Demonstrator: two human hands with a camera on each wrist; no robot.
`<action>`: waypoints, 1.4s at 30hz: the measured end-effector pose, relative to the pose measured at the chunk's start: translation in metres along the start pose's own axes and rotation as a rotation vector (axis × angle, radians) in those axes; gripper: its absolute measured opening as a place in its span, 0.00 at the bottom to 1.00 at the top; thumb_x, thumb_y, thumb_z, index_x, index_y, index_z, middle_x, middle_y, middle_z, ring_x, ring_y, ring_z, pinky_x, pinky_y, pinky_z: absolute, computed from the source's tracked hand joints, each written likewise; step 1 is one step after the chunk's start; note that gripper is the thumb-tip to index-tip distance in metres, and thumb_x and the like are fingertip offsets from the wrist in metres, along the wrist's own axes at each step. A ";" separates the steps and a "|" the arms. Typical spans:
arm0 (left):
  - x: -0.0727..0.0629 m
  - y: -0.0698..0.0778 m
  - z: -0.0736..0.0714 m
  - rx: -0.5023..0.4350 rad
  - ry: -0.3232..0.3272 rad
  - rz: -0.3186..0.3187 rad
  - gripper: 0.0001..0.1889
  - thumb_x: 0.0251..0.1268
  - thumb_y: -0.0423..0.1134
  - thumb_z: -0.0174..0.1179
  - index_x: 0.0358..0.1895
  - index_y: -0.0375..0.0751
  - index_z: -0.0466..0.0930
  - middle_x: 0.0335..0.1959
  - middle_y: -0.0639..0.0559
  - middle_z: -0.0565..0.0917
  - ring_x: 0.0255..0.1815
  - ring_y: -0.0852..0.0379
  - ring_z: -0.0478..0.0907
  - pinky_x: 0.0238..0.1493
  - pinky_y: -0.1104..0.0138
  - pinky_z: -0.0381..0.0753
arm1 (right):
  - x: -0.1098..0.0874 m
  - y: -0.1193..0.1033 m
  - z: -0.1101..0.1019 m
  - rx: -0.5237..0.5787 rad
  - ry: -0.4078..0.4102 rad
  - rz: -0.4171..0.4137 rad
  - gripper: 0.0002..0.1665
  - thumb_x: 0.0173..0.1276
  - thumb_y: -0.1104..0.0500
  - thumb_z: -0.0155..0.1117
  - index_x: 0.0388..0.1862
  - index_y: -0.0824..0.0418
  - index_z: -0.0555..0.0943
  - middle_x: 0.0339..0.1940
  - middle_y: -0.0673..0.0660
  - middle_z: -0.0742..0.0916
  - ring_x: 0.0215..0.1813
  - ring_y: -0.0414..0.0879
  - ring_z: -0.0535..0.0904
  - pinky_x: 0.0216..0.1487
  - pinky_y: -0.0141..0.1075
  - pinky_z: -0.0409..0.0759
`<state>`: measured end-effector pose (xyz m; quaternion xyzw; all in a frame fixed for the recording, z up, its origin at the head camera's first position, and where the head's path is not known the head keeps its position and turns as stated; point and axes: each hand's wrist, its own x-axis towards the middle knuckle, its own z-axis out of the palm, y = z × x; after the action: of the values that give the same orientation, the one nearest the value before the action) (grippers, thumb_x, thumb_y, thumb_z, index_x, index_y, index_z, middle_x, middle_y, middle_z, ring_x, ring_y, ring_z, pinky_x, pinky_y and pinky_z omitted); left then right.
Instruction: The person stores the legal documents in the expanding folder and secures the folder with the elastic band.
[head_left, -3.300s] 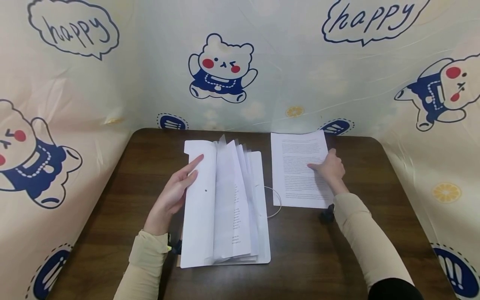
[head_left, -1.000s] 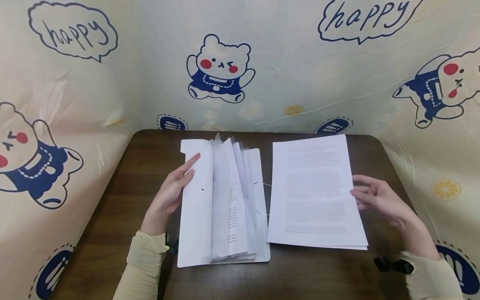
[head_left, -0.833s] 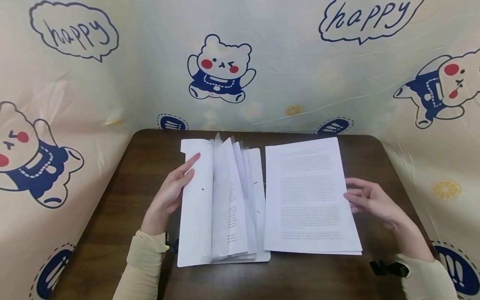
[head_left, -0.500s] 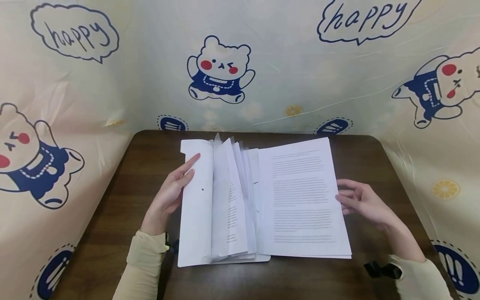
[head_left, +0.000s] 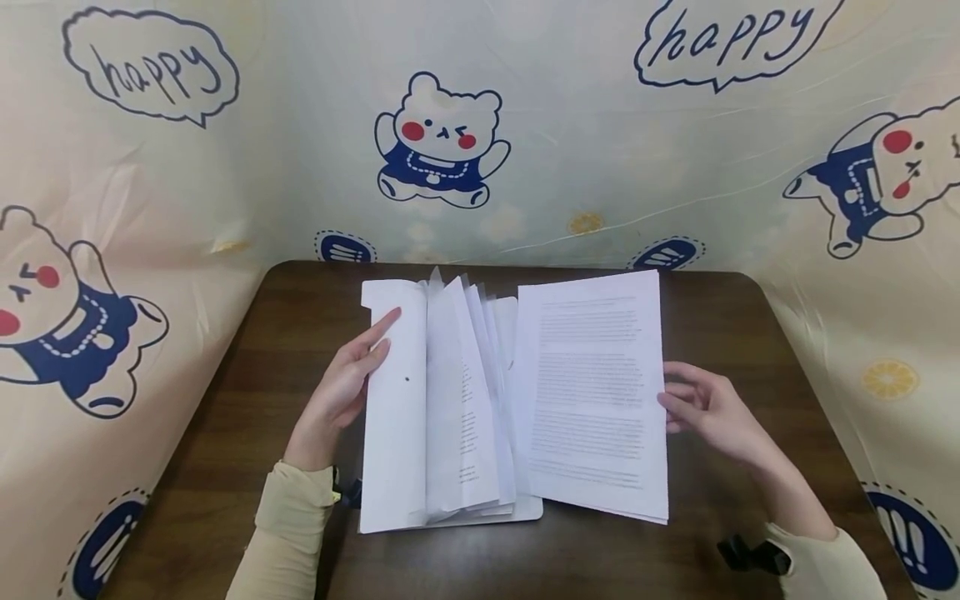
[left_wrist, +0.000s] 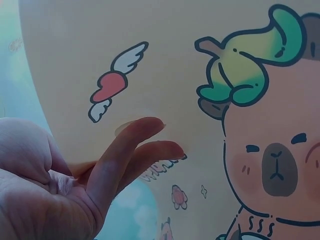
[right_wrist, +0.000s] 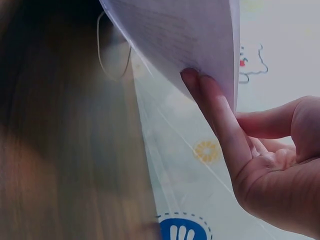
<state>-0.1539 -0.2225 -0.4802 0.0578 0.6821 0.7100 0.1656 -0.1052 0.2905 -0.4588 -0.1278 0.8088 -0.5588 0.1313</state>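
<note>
An open folder (head_left: 393,425), white inside, lies on the table with clear sleeves (head_left: 442,417) and printed sheets fanned up in its middle. My left hand (head_left: 341,387) grips the left cover, thumb and a finger showing on its inner side. Other fingers (left_wrist: 125,155) lie against the cartoon-printed outer cover (left_wrist: 170,90) in the left wrist view. My right hand (head_left: 712,412) pinches the right edge of a few printed papers (head_left: 592,392), which stand tilted over the folder's right side. Thumb and fingers (right_wrist: 220,110) sandwich that edge in the right wrist view.
The brown wooden table (head_left: 600,567) has rounded far corners. A cartoon-printed curtain (head_left: 300,125) surrounds it at the back and sides. A thin elastic loop (right_wrist: 100,55) hangs by the folder's edge in the right wrist view.
My right hand has picked up the papers from the back right of the table, brought them left beside the folder's sleeves and tilted them up. My left hand keeps its hold on the cover.
</note>
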 end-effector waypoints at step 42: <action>-0.003 -0.001 0.003 -0.023 0.007 0.011 0.33 0.94 0.46 0.43 0.92 0.49 0.47 0.95 0.49 0.44 0.65 0.72 0.86 0.53 0.76 0.88 | 0.046 0.019 0.032 0.140 -0.131 0.197 0.33 0.83 0.68 0.61 0.81 0.77 0.65 0.64 0.80 0.86 0.46 0.46 0.96 0.47 0.40 0.95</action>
<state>-0.1503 -0.2201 -0.4807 0.0573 0.6740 0.7190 0.1599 -0.1375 0.2529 -0.4909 -0.0747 0.7661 -0.5888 0.2466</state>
